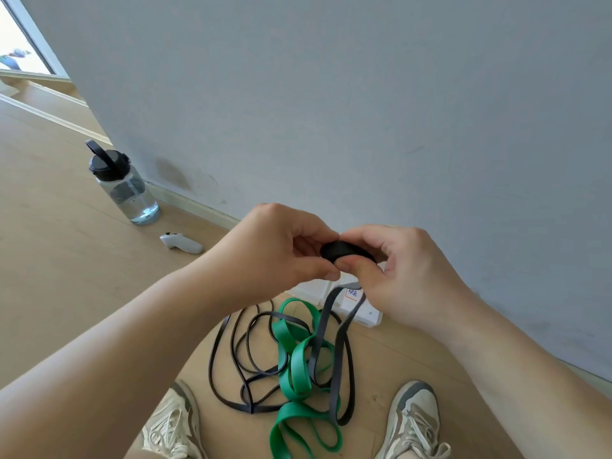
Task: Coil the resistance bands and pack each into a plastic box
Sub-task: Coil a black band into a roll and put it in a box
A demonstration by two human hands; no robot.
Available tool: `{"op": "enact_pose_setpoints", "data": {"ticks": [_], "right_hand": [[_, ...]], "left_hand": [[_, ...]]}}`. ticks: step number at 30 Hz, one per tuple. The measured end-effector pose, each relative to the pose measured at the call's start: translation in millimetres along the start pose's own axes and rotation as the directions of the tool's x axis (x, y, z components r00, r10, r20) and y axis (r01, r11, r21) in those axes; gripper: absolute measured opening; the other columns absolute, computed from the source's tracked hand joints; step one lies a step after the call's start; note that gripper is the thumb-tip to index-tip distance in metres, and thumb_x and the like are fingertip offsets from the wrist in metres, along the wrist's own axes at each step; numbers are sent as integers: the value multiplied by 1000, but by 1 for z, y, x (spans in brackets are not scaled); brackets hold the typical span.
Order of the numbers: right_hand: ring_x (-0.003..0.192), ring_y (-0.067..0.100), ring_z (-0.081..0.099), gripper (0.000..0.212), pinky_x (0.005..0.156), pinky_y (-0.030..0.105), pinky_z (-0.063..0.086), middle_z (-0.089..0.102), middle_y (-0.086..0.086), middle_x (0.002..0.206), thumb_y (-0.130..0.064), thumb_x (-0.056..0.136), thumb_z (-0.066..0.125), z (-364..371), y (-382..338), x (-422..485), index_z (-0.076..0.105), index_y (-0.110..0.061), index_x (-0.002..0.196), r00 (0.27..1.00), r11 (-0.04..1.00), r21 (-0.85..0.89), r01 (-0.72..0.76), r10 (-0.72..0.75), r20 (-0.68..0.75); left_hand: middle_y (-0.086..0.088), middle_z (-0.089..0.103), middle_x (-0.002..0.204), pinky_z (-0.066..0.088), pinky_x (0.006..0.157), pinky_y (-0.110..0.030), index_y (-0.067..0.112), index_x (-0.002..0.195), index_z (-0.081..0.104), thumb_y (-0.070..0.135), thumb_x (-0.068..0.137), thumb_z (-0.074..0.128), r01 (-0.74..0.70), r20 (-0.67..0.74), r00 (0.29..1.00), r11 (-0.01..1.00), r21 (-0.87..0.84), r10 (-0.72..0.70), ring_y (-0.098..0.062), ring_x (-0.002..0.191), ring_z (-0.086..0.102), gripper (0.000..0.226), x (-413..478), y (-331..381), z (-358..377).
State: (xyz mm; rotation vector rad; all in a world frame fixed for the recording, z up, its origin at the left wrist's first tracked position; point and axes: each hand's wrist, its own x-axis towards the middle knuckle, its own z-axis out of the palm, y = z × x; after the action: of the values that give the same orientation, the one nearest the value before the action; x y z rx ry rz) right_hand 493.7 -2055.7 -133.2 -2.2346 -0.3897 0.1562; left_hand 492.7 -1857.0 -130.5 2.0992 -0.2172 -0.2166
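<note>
Both hands meet on a tight little roll of dark grey flat rubber resistance band (344, 251). The left hand (281, 246) pinches the roll's left edge between thumb and curled fingers. The right hand (404, 270) wraps it from the other side, thumb under, fingers curled over the top. Nothing slack in either hold.

Straight below the grip, the band's loose tail (326, 329) hangs in two strands to the floor. There it threads through a wide green rubber band (298, 362) lying in loops. Below and left of the grip a thin black rubber band (231, 352) sprawls in loose rings. Just under the hands, partly hidden, sits a white plastic box (367, 313).

This band looks light, soft and springy, so the roll will likely try to unwind once the pressure eases. The hold probably belongs on the flat faces of the roll, thumb pinning the newest turn, while the other hand feeds the tail. The snag to watch is where the tail crosses the green loops, since rubber on rubber tends to drag.
</note>
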Motion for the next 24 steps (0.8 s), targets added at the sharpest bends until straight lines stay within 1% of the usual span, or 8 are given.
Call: {"op": "enact_pose_setpoints", "data": {"ticks": [2, 4, 7, 11, 15, 20, 22, 24], "right_hand": [[82, -2, 73, 30, 76, 11, 54, 78, -20, 84, -6, 91, 74, -2, 0, 1, 76, -37, 91, 997, 988, 138, -71, 66, 40], [84, 6, 76, 25, 83, 24, 60, 81, -11, 87, -6, 90, 76, -4, 2, 2, 79, -30, 94, 992, 966, 230, -121, 114, 46], [79, 18, 76, 21, 85, 37, 63, 82, 4, 89, -3, 88, 77, -5, 3, 6, 80, -20, 99, 984, 912, 370, -176, 170, 51], [77, 25, 74, 28, 80, 34, 63, 80, 18, 92, -11, 78, 79, -1, 3, 8, 77, -8, 106, 973, 780, 587, -219, 219, 71], [80, 26, 75, 42, 79, 32, 61, 80, 20, 93, -22, 63, 83, 4, 3, 10, 78, -7, 102, 971, 710, 677, -195, 237, 31], [90, 20, 79, 33, 77, 23, 60, 82, 12, 99, -9, 73, 77, -2, -2, 9, 78, -9, 106, 981, 701, 700, -133, 193, -6], [95, 18, 78, 36, 81, 22, 60, 81, 9, 104, -6, 75, 73, -3, -4, 7, 78, -13, 110, 984, 681, 723, -117, 177, -7], [91, 18, 78, 35, 82, 26, 62, 81, 11, 102, -9, 74, 73, -2, -5, 7, 79, -12, 109, 980, 607, 785, -123, 197, 1]], "left_hand": [[18, 77, 76, 48, 66, -4, 31, 92, 81, 16, 76, 92, 11, 22, 1000, 1000, -1, -11, 7, 70, 70, 25, -2, 3, -4], [18, 77, 76, 47, 65, -3, 27, 95, 82, 18, 78, 91, -1, 32, 999, 1000, 25, 0, 8, 70, 69, 21, -2, 5, -6], [14, 79, 79, 50, 67, -5, 23, 97, 81, 18, 81, 88, -17, 36, 999, 999, 31, 16, 6, 74, 72, 18, -1, 8, -11], [14, 79, 82, 56, 72, -11, 26, 99, 79, 18, 84, 84, -29, -6, 1000, 999, 18, 29, 3, 80, 73, 18, 0, 6, -19], [14, 78, 82, 54, 70, -9, 27, 99, 77, 18, 88, 80, -1, -51, 999, 999, -40, -1, 2, 82, 72, 14, 0, 3, -16], [1, 80, 92, 63, 86, -39, 23, 101, 75, 15, 92, 77, 22, -70, 997, 963, -268, -42, -11, 90, 76, 12, 2, -1, -8], [-5, 81, 97, 61, 94, -40, 18, 105, 76, 11, 93, 76, 16, -69, 996, 899, -438, -51, -19, 95, 78, 14, 3, -2, -7], [-11, 80, 102, 59, 97, -36, 11, 109, 76, 9, 91, 76, 20, -51, 997, 808, -588, -62, -24, 100, 77, 18, 2, 0, -2]]}}
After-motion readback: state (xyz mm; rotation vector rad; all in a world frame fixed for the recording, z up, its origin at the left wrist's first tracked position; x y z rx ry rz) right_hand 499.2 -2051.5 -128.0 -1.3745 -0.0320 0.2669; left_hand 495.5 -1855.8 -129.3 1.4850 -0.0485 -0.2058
